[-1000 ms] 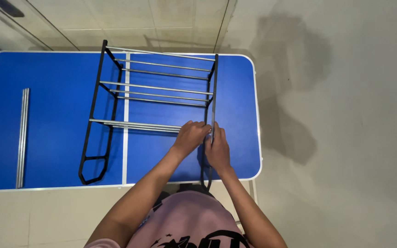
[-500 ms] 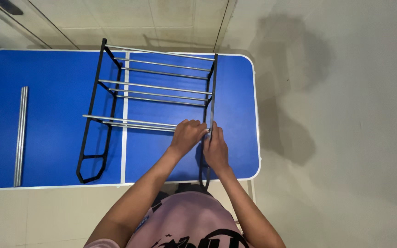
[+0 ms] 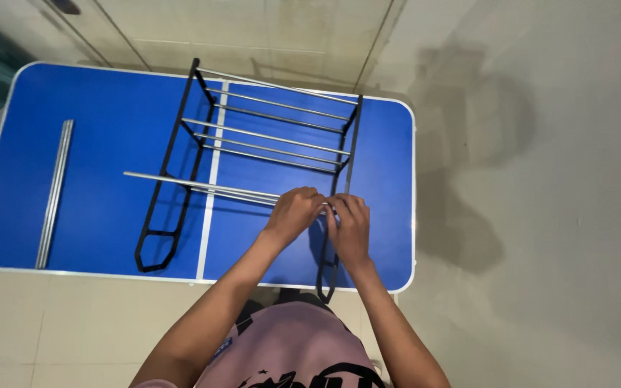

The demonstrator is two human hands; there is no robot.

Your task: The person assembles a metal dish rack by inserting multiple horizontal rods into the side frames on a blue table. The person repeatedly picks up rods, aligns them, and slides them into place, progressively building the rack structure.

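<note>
Nearest the camera, the person's pink shirt (image 3: 289,356) fills the bottom edge, with both bare forearms reaching up toward twelve o'clock. The left hand (image 3: 295,213) is clenched around the near end of a loose pair of silver rods (image 3: 203,187), which run from that grip toward nine o'clock, crossing over the left side frame (image 3: 170,179) of the rack. Just beside it at three o'clock, the right hand (image 3: 348,226) is closed on the black right side frame (image 3: 345,162), fingers curled where the rods meet it; the two hands nearly touch. The rack (image 3: 271,133) itself lies flat on the blue table (image 3: 109,158), its two black side frames joined by several silver crossbars (image 3: 274,108) further toward twelve o'clock. Well apart from it, toward nine o'clock near the table's left edge, another bundle of silver rods (image 3: 54,192) lies alone. Beyond the table at twelve o'clock is a pale tiled floor (image 3: 253,29)
</note>
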